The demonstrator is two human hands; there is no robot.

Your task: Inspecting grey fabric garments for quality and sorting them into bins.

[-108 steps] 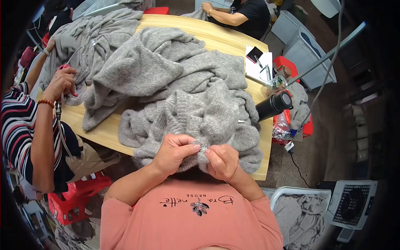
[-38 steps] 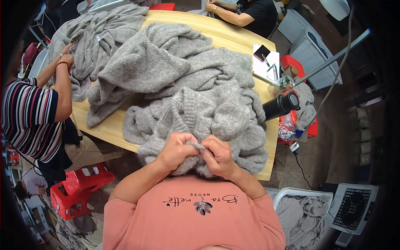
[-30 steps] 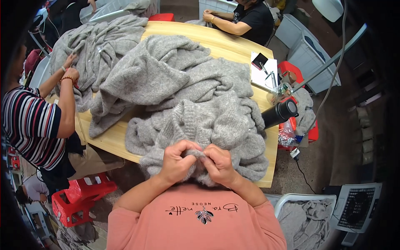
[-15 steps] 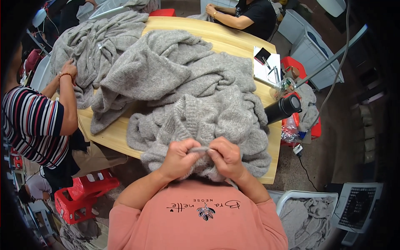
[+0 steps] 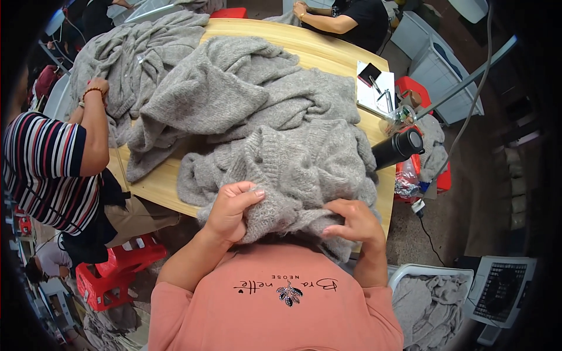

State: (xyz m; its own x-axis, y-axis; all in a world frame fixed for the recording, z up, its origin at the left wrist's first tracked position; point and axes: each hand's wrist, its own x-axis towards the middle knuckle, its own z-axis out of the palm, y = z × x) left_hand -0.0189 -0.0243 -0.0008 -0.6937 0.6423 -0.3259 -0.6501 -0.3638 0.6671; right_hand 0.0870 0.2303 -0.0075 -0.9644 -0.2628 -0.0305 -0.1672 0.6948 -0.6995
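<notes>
Beside grey knitwear (image 5: 284, 169), black-lettered pink shirt (image 5: 263, 322)

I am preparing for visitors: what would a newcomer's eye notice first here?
Grey knitwear heaped across the pale wooden table dominates the middle. At the heap's near side, the left hand and the right hand touch the knitwear. Red stools stand out at lower left, a black bottle at right.

1. Garment workshop.
2. Grey knits (image 5: 211, 88) heaped along wooden table (image 5: 319, 50).
3. Co-worker in striped shirt (image 5: 47, 152) at left edge, another in black shirt (image 5: 366, 23) at far edge.
4. White bin (image 5: 430, 269) of grey cloth off near right corner.
5. Red stools (image 5: 96, 286).
</notes>
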